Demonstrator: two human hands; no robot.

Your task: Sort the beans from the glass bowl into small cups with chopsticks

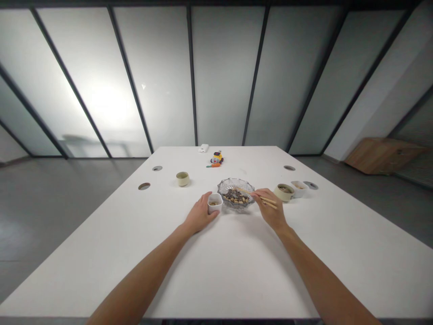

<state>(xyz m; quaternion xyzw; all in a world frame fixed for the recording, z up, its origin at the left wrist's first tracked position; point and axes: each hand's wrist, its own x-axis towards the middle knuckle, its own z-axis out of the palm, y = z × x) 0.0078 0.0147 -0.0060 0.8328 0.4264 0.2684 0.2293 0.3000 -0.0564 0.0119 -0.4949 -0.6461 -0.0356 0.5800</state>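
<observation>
My left hand (199, 215) is wrapped round a small white cup (215, 202) that stands on the white table (216, 271) and holds a few pale pieces. Right beside the cup stands a clear glass bowl (236, 193) with dark and light nuts or beans in it. My right hand (270, 210) grips a pair of wooden chopsticks (259, 196), whose tips reach over the bowl's contents.
To the right of the bowl stand a beige cup (283, 192) and a white cup (299, 188). Another beige cup (182, 178) stands at the left. A small toy (216, 158) and a white box (203, 148) lie at the far edge. Round cable holes (144, 186) dot the tabletop.
</observation>
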